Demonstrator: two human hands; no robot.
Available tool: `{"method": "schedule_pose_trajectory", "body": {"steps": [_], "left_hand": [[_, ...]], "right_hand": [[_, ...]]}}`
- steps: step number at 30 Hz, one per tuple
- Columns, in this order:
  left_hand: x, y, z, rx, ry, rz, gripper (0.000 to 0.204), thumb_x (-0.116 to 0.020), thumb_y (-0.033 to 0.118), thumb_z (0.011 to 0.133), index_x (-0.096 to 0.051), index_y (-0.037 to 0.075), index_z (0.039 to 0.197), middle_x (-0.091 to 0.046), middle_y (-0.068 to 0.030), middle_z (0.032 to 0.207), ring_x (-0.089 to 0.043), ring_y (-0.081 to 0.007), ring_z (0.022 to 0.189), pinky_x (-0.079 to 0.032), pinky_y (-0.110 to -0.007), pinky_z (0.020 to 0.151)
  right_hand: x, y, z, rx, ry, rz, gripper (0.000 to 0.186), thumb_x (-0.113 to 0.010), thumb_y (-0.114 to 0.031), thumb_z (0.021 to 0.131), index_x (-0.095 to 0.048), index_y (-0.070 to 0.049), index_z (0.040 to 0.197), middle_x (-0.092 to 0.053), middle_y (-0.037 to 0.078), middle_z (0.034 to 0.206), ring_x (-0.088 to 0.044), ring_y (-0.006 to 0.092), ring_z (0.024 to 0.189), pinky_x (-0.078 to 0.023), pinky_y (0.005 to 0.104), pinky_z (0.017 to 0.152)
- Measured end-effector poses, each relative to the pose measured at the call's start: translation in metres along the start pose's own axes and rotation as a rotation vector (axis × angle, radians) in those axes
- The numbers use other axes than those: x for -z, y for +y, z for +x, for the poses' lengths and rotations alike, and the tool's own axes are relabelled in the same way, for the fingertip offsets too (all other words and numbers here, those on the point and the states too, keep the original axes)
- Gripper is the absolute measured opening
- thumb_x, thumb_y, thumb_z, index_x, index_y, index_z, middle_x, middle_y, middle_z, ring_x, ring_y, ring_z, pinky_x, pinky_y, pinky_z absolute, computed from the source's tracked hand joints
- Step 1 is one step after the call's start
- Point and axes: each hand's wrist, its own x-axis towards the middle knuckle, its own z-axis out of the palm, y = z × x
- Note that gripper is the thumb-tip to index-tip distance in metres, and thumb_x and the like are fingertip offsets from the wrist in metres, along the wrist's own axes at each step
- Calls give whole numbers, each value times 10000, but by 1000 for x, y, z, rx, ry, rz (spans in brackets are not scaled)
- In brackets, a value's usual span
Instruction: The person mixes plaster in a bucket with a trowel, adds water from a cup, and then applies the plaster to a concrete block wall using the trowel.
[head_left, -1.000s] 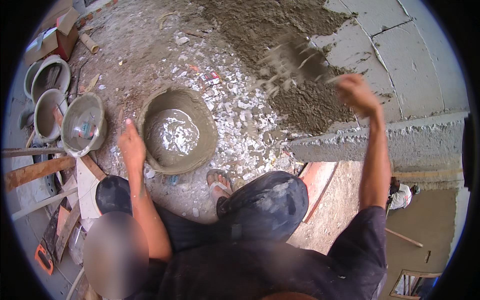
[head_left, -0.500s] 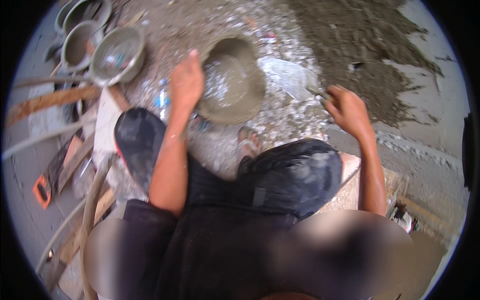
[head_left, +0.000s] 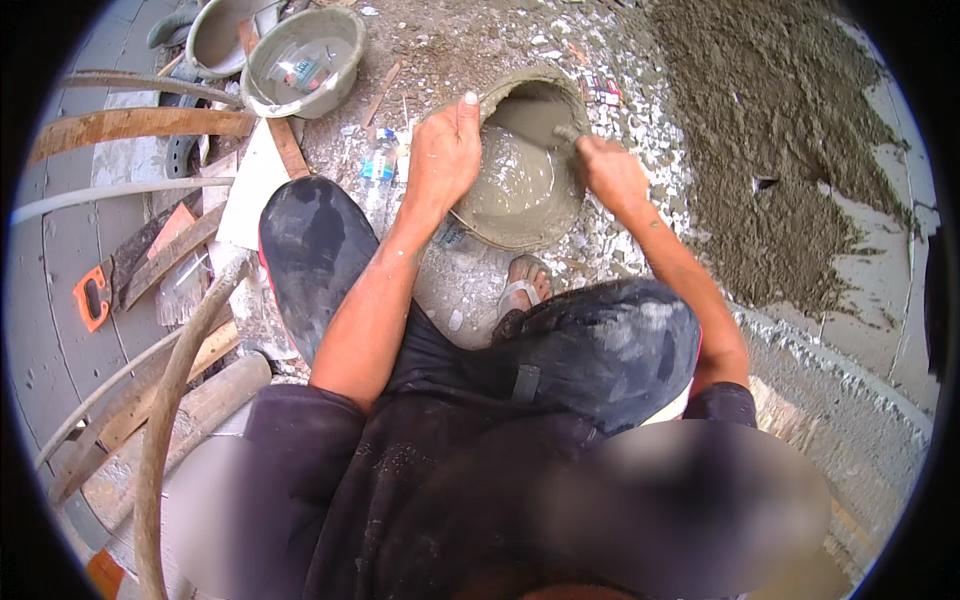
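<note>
A round bucket (head_left: pixel 535 78) coated in grey cement stands in front of me, tilted, with wet mortar (head_left: pixel 515 180) inside. My left hand (head_left: pixel 447 152) grips its left rim, thumb pointing up. My right hand (head_left: pixel 612 177) is closed around the handle of a trowel (head_left: pixel 567 133) at the bucket's right rim. Only a mortar-smeared bit of the trowel shows; its blade is hidden in the bucket.
Wet mortar (head_left: pixel 770 150) is spread over the floor at right. Two basins stand at upper left, the nearer basin (head_left: pixel 352 75) holding a bottle. A plastic bottle (head_left: pixel 378 165), wood strips (head_left: pixel 150 124), a bent pole (head_left: pixel 180 410) and an orange-handled saw (head_left: pixel 93 298) lie left.
My right hand has brought the trowel from the floor on the right into the bucket. My left hand now holds the rim. The bucket appears shifted right as the view moved.
</note>
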Motion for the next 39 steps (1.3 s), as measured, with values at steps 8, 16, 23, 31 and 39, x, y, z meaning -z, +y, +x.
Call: {"method": "schedule_pose_trajectory", "body": {"steps": [8,16,23,31,39], "left_hand": [[8,-7,7,31,28,-12,562,-401,393,1032,-611,-62,776,-581,-320,722,-587,-511,721,-455,-523,673],[40,-26,36,257,-18,74,705,-311,526,1027,-664,-60,859,-628,-337,809,-614,-529,851,-466,-547,775],[56,-44,33,346,299,104,714,-535,579,934,-530,-71,1228,-615,-356,1130,-607,-455,1084,-464,-477,908],[12,-63,-45,668,287,-516,495,-736,190,856,-582,-111,1217,-664,-160,1140,-636,-238,998,-506,-352,860],[-18,-75,-44,768,332,-388,255,-599,-18,760,-656,-70,1003,-661,-97,822,-601,-186,665,-487,-343,626]], "right_hand": [[19,-42,-9,102,-432,375,238,-643,-245,869,-661,-36,982,-667,215,770,-674,397,750,-544,480,733],[28,-34,-32,26,-342,331,283,-683,-238,858,-587,-17,1007,-671,212,768,-655,414,777,-514,512,710],[83,-22,-33,-73,-61,354,230,-706,-156,796,-577,-30,937,-656,163,878,-647,401,825,-512,482,692],[181,-4,-23,-78,2,319,259,-705,-181,815,-569,-58,998,-635,152,858,-645,385,730,-518,474,635],[355,30,-33,-139,-131,664,240,-699,-172,826,-652,-31,1014,-685,141,809,-672,315,676,-539,422,622]]}}
